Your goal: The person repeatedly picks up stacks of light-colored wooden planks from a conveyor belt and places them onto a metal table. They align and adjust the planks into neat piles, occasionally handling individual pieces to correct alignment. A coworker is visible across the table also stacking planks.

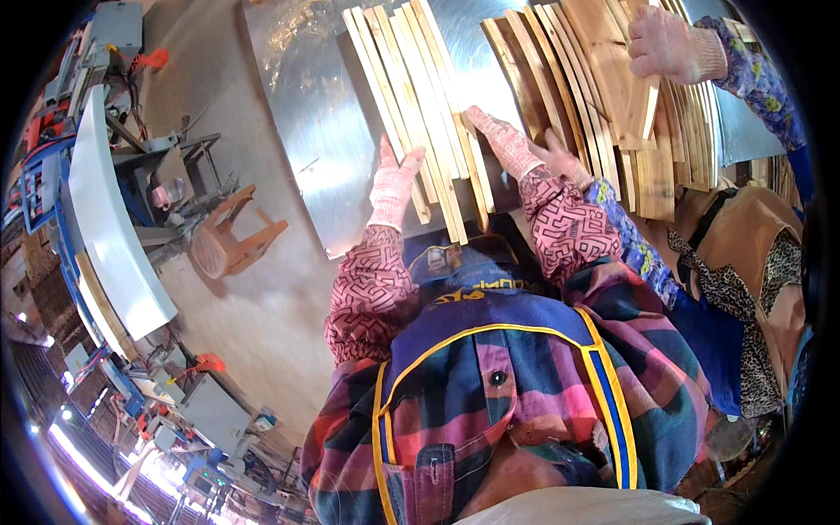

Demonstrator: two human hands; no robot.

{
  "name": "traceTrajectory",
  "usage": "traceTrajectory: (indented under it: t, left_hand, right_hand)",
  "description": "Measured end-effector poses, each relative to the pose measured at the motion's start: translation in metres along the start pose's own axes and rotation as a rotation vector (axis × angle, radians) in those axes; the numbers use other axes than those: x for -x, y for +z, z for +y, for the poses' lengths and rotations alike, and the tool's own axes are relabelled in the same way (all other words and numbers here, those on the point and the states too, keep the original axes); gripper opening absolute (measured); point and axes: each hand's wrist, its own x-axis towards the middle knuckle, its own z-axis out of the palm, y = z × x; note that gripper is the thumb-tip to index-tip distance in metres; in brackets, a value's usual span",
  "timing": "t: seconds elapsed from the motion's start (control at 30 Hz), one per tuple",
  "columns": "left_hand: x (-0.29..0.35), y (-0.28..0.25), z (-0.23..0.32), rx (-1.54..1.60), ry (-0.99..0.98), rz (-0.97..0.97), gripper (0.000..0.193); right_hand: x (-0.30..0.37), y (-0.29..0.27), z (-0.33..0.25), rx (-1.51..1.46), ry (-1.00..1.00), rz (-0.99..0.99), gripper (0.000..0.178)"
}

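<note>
Pale wooden strips (420,96) lie side by side in a loose row on a shiny metal tabletop (297,114). My left hand (396,182), in a pinkish knit glove, rests at the row's left edge near its close end. Its thumb and fingers are apart, and the thumb reaches over the strips. Against the right edge lies my right hand (504,142), also gloved, with fingers stretched out along the outermost strip. The near ends of the strips are uneven, some sticking out toward my apron (490,306).
A co-worker's gloved hand (669,45) holds a board at the upper right; their other hand (560,162) is close beside my right one. More boards (604,79) lie there. A wooden stool (229,234) and machinery (206,411) stand to the left.
</note>
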Motion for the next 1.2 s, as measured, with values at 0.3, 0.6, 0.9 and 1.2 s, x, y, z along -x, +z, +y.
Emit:
traceTrajectory:
  t: [0.3, 0.6, 0.9, 1.2]
  left_hand:
    - [0.097, 0.018, 0.059, -1.047, 0.421, -0.072, 0.126]
    - [0.124, 0.050, 0.041, -1.281, 0.453, -0.126, 0.035]
    - [0.145, -0.022, 0.111, -0.544, 0.915, 0.299, 0.018]
    - [0.134, -0.070, 0.051, -0.201, 0.986, 0.637, 0.018]
  right_hand:
    - [0.012, 0.003, 0.005, -0.117, -0.046, 0.003, 0.049]
    - [0.038, 0.008, 0.024, -0.113, -0.244, 0.124, 0.042]
    - [0.035, 0.005, 0.037, -0.252, 0.046, -0.117, 0.082]
    - [0.015, 0.000, 0.017, 0.401, 0.153, 0.078, 0.062]
